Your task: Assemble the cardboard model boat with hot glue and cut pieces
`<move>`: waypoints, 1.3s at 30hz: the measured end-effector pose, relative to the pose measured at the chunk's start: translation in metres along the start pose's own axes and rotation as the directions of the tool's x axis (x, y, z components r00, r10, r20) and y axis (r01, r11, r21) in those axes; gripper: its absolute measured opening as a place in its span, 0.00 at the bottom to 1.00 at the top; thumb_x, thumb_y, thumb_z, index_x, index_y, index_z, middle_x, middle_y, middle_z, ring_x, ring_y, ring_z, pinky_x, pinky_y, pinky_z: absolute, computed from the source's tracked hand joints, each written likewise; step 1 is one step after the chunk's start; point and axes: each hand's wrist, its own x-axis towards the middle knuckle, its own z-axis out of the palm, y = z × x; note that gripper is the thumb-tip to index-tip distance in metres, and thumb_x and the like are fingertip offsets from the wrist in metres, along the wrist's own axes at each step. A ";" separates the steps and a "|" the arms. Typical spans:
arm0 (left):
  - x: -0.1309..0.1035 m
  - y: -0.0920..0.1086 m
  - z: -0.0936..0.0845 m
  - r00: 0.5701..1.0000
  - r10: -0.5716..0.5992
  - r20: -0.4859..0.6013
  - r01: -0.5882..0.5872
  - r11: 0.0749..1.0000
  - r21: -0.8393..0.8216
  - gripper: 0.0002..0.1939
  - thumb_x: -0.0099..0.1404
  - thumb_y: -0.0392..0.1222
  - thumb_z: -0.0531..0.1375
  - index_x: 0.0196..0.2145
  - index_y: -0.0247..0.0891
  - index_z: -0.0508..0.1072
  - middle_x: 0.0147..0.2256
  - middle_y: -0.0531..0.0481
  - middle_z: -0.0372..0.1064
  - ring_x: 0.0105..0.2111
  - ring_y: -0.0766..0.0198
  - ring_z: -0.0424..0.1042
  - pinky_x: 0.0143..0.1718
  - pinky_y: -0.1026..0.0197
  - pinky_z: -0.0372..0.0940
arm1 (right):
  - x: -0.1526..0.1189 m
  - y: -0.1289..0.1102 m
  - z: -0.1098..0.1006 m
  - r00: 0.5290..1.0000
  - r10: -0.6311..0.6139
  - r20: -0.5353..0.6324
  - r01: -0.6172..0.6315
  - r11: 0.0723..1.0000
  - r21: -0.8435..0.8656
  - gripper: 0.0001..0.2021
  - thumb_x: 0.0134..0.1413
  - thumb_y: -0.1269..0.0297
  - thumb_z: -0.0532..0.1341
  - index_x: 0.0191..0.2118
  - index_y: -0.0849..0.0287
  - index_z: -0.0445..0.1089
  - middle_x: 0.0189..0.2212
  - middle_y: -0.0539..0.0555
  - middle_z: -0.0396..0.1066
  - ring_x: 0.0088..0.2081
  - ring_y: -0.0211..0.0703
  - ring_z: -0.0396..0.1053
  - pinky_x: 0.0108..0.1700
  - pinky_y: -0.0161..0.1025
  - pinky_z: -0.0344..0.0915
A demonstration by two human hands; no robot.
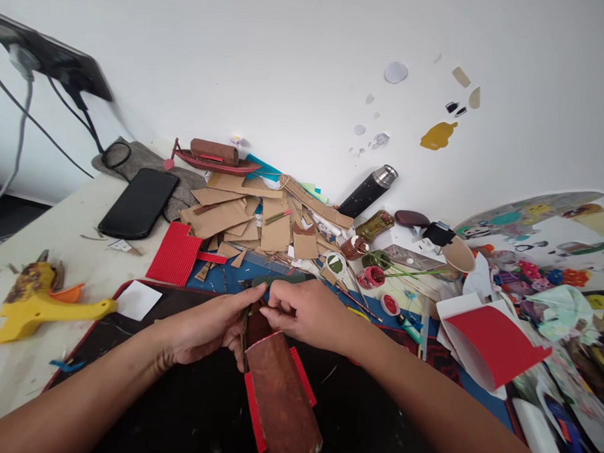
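A model boat with a rounded, brown-painted canopy (pixel 284 403) and red corrugated strips (pixel 303 375) along its sides lies below my hands, over a black mat. My left hand (pixel 212 323) is closed around the boat's far end, thumb along its edge. Close beside it, my right hand (pixel 308 313) is pinched at the same end, its fingertips nearly meeting the left thumb. Whatever sits between the right fingertips is hidden. A green tool-like shape (pixel 284 279) lies just behind the hands, partly covered.
Cardboard scraps (pixel 222 216), red corrugated card (pixel 173 254) and a similar model boat (pixel 215 156) lie at the back. To the left are a yellow glue gun (pixel 43 309) and a black phone (pixel 139 203). Paint jars (pixel 355 247) and a flask (pixel 368 193) stand or lie right of centre.
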 end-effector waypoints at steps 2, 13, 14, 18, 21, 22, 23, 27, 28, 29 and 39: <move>0.000 0.002 0.001 1.000 -0.007 0.000 0.007 1.000 -0.005 0.32 0.58 0.75 0.68 0.31 0.39 0.78 0.26 0.48 0.76 0.29 0.54 0.78 0.25 0.59 0.70 | -0.001 0.001 -0.001 0.998 0.059 0.006 -0.059 0.996 0.074 0.08 0.67 0.65 0.64 0.35 0.55 0.66 0.22 0.42 0.65 0.23 0.35 0.58 0.31 0.34 0.52; -0.003 0.007 0.008 0.997 -0.014 -0.071 0.022 0.993 0.112 0.36 0.56 0.79 0.66 0.31 0.37 0.79 0.29 0.47 0.77 0.26 0.61 0.72 0.26 0.60 0.68 | -0.011 0.004 -0.003 0.982 0.180 0.063 -0.191 0.924 0.331 0.10 0.66 0.55 0.68 0.39 0.56 0.73 0.26 0.44 0.71 0.27 0.36 0.67 0.34 0.34 0.59; -0.004 0.008 0.009 0.997 -0.010 -0.077 0.019 0.993 0.113 0.36 0.56 0.79 0.66 0.31 0.37 0.79 0.29 0.47 0.77 0.26 0.61 0.72 0.26 0.60 0.68 | -0.011 0.004 -0.003 0.980 0.185 0.073 -0.199 0.916 0.348 0.10 0.66 0.55 0.68 0.40 0.56 0.73 0.26 0.44 0.72 0.28 0.36 0.67 0.34 0.35 0.59; -0.004 0.008 0.008 0.997 -0.014 -0.081 0.023 0.994 0.110 0.36 0.56 0.78 0.67 0.32 0.36 0.80 0.30 0.46 0.77 0.27 0.61 0.72 0.27 0.60 0.67 | -0.013 0.003 -0.004 0.970 0.213 0.115 -0.241 0.874 0.422 0.10 0.67 0.56 0.67 0.40 0.56 0.72 0.27 0.45 0.73 0.28 0.37 0.69 0.34 0.35 0.60; -0.003 0.007 0.007 0.996 -0.022 -0.082 0.032 0.992 0.119 0.37 0.56 0.78 0.66 0.33 0.36 0.81 0.31 0.46 0.78 0.27 0.61 0.71 0.28 0.60 0.67 | -0.013 0.002 -0.004 0.962 0.233 0.143 -0.273 0.837 0.475 0.10 0.68 0.55 0.66 0.41 0.56 0.72 0.27 0.46 0.73 0.29 0.38 0.69 0.33 0.35 0.61; -0.002 0.007 0.007 0.996 -0.019 -0.089 0.030 0.991 0.131 0.37 0.56 0.79 0.66 0.32 0.36 0.81 0.30 0.46 0.77 0.27 0.61 0.71 0.27 0.60 0.67 | -0.013 0.002 -0.004 0.959 0.240 0.150 -0.283 0.822 0.495 0.10 0.69 0.55 0.65 0.40 0.56 0.72 0.27 0.46 0.73 0.28 0.37 0.68 0.33 0.35 0.61; -0.002 0.007 0.007 0.995 -0.014 -0.098 0.028 0.989 0.148 0.38 0.56 0.79 0.66 0.32 0.36 0.81 0.29 0.47 0.76 0.26 0.62 0.70 0.27 0.61 0.66 | -0.013 0.001 -0.003 0.956 0.246 0.157 -0.292 0.804 0.517 0.10 0.69 0.55 0.65 0.40 0.56 0.71 0.26 0.45 0.72 0.27 0.37 0.68 0.33 0.35 0.61; -0.002 0.007 0.009 0.995 -0.007 -0.098 0.026 0.981 0.192 0.38 0.56 0.80 0.65 0.30 0.36 0.79 0.30 0.46 0.76 0.27 0.61 0.69 0.26 0.60 0.65 | -0.011 0.001 0.000 0.942 0.270 0.200 -0.336 0.738 0.585 0.11 0.68 0.56 0.65 0.37 0.56 0.70 0.25 0.45 0.72 0.24 0.34 0.66 0.30 0.33 0.62; -0.002 0.007 0.010 0.996 -0.016 -0.086 0.032 0.981 0.191 0.38 0.56 0.80 0.64 0.30 0.36 0.78 0.30 0.46 0.77 0.27 0.61 0.70 0.26 0.60 0.65 | -0.011 0.001 0.001 0.938 0.273 0.213 -0.347 0.731 0.587 0.11 0.67 0.56 0.66 0.37 0.57 0.70 0.26 0.45 0.72 0.24 0.34 0.66 0.30 0.33 0.61; -0.002 0.008 0.011 0.997 -0.021 -0.080 0.036 0.982 0.188 0.38 0.56 0.81 0.64 0.29 0.37 0.77 0.30 0.46 0.77 0.27 0.60 0.71 0.26 0.59 0.65 | -0.011 0.001 0.003 0.935 0.274 0.227 -0.355 0.727 0.588 0.12 0.66 0.56 0.68 0.36 0.57 0.70 0.26 0.45 0.72 0.24 0.34 0.66 0.29 0.33 0.61; -0.004 0.008 0.012 0.994 -0.010 -0.106 0.029 0.984 0.176 0.36 0.55 0.80 0.66 0.26 0.39 0.71 0.27 0.48 0.74 0.27 0.59 0.71 0.26 0.59 0.65 | -0.013 -0.001 0.008 0.916 0.301 0.265 -0.400 0.652 0.644 0.17 0.64 0.49 0.69 0.35 0.56 0.68 0.25 0.44 0.71 0.21 0.33 0.67 0.23 0.31 0.64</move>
